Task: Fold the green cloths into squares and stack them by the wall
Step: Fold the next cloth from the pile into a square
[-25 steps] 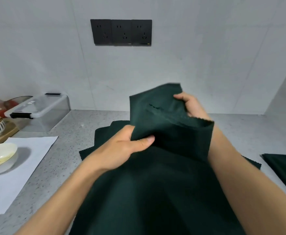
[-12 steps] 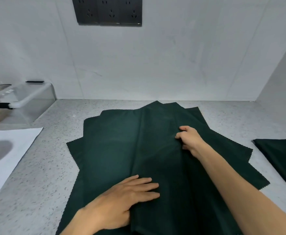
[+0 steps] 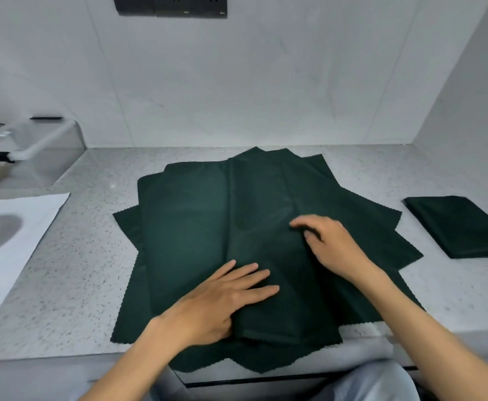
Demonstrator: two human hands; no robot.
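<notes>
Speckled grey desk (image 3: 72, 285) runs to a white wall (image 3: 266, 82), carrying a pile of green cloths (image 3: 185, 227) at its middle. On the half-folded top cloth (image 3: 266, 198) my left hand (image 3: 222, 299) lies flat, fingers straight; my right hand (image 3: 332, 244) curls its grip, pinching a fold. One folded cloth (image 3: 465, 227) lies well to the right.

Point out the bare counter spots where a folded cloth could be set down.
Bare counter lies between the white paper and the pile of green cloths, along the wall behind the pile, and between pile and folded cloth. The centre is crowded: both hands rest on the pile.
</notes>
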